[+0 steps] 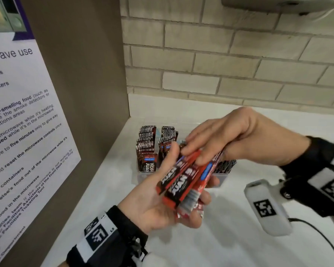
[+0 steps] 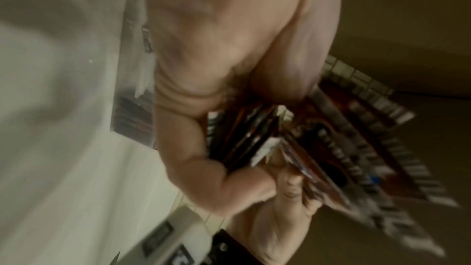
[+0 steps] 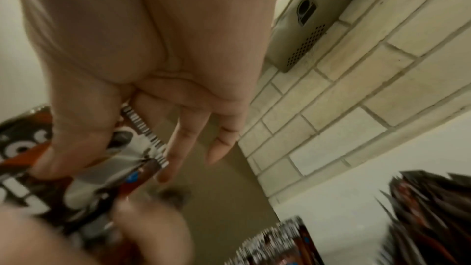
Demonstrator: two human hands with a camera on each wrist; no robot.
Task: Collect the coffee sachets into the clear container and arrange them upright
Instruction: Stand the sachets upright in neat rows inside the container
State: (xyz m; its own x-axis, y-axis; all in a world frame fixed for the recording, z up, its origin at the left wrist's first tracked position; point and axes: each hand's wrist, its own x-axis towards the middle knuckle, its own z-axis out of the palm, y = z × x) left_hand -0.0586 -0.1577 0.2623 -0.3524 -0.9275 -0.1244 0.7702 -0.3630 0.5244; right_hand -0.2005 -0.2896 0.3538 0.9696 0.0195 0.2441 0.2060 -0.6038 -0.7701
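Held above the counter: a fanned bundle of red-and-black foil coffee sachets (image 1: pixel 183 182), cradled in the upturned left hand (image 1: pixel 158 205), fingers curled under and thumb pressed over the near edge, a firm clasp round the whole stack. Pinching the far end of the same bundle from above, the right hand (image 1: pixel 226 137), thumb below and index finger on top of the uppermost sachet, the remaining fingers extended and loose, as seen from the right wrist. Just behind and below both hands, a clear plastic compartmented container (image 1: pixel 143 175) on the white countertop (image 1: pixel 239 247), already carrying rows of matching sachets standing on end in the left and middle compartments, with darker sachets leaning in the right-hand one. Beyond that, a beige brick-tiled wall (image 1: pixel 220 64) and, at left, a brown panel bearing a white printed microwave notice (image 1: pixel 23 122). Step in hand, by the look of it: squaring or peeling off sachets from the gathered bundle before loading. Next move likely calls for aligning the edges, turning the stack vertical, and lowering it into a compartment with room, without toppling those already upright. Both wrist views blurred; finer detail not readable.
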